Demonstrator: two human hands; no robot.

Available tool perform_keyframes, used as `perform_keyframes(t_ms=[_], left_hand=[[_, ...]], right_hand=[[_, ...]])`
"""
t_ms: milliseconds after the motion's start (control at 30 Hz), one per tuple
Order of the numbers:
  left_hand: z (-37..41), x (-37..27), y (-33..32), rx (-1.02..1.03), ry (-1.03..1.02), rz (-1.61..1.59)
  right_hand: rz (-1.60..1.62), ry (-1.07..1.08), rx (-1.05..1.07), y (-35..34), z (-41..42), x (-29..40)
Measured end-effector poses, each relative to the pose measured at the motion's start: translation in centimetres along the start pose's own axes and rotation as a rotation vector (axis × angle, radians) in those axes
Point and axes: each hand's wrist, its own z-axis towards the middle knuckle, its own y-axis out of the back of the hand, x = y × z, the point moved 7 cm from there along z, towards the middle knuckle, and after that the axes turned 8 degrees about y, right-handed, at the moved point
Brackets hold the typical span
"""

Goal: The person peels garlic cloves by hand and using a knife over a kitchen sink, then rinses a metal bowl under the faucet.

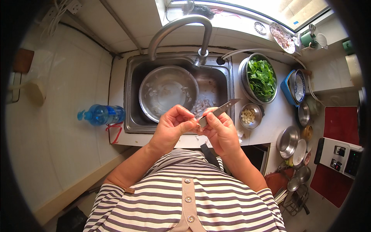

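Note:
My right hand (221, 127) grips a knife (221, 109) with a metal blade; one end of it points up and to the right. My left hand (174, 127) pinches a small, reddish piece with papery skin, possibly garlic or shallot, against the fingers of my right hand. Both hands meet over the front edge of the steel sink (129, 116). Behind them, a large steel basin (166, 90) with water and pale scraps stands in the sink. Wet peelings (204, 106) lie on the sink floor beside it. A small metal bowl of peeled garlic cloves (248, 116) is right of my right hand.
A curved faucet (185, 18) arches over the sink. Leafy greens (261, 78) fill a metal bowl on the right counter, near a blue plastic basket (287, 87). On the left are a blue bottle (105, 114) and red ribbon (117, 132). Scraps lie along the counter's front edge.

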Motion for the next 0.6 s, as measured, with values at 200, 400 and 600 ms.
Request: perform_keyframes(t_ms=[200,400,600], left_hand=[[-0.9,-2.3,-0.7,-0.174,-0.367,0.593],[-1.3,-2.9,-1.9,-0.27,-0.458,0.7],[-1.3,-1.1,-0.7,-0.16,-0.234,0.232]], right_hand=[[-0.179,0.161,-0.044,0.4,-0.3,1.1],[-0.439,0.405,0.024,-1.8,-0.3,2.5],[-0.133,0.146,0.064,-0.9,0.3,0.5]])
